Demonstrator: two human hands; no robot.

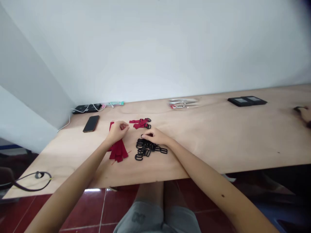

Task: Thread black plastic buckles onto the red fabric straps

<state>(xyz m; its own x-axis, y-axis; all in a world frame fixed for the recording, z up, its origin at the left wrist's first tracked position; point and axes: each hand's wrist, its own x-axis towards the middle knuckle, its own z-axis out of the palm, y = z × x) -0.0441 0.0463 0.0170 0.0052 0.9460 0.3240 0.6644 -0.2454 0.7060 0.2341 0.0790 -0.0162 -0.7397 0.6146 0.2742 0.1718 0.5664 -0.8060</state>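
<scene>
Red strips (119, 151) lie in a bundle on the wooden table, and my left hand (118, 131) is over their upper part. Its fingers are curled, and whether they hold anything is too small to tell. My right hand (153, 135) pinches a small black piece (143, 136) at the top of a pile of black buckles and hooks (145, 148). Beyond both hands lie red straps with black buckles (141, 123), crossing one another.
A phone (91, 124) lies at the left, near black devices with a white cable (86, 108). Packets (183, 103) sit by the wall. Two black boxes (247, 101) are further right. A black cable loop (34, 181) lies front left; another person's hand (305, 115) shows at the right edge.
</scene>
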